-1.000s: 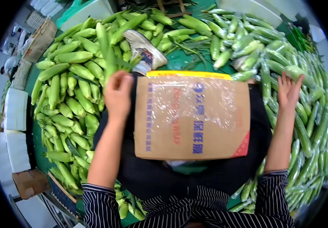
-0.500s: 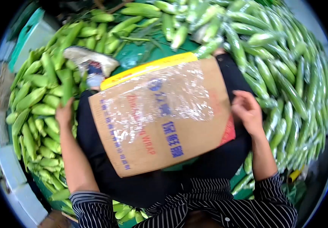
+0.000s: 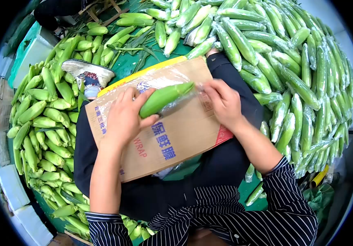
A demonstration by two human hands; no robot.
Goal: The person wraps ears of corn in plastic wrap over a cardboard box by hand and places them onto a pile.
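1. Bright, fairly even light; highlights on upper surfaces suggest it falls from above.
2. Glare: small white glints pepper the wrapped pile (image 3: 303, 82) from 1 to 4 o'clock, and the film (image 3: 180, 77) near the centre shines too. The bare pile (image 3: 41, 115), at 9 o'clock, looks more matte.
3. Shadows are soft; the trousers (image 3: 234, 156) go nearly black, losing detail.
4. Blur: the right hand (image 3: 227, 102) is slightly smeared at the fingertips—the corn (image 3: 166, 98) and the print on the box (image 3: 197, 135) read crisply.
5. Distortion: a round fisheye field, corners black; foam boxes (image 3: 12, 184) at 8 o'clock lean, and the 9 o'clock rim turns mushy.
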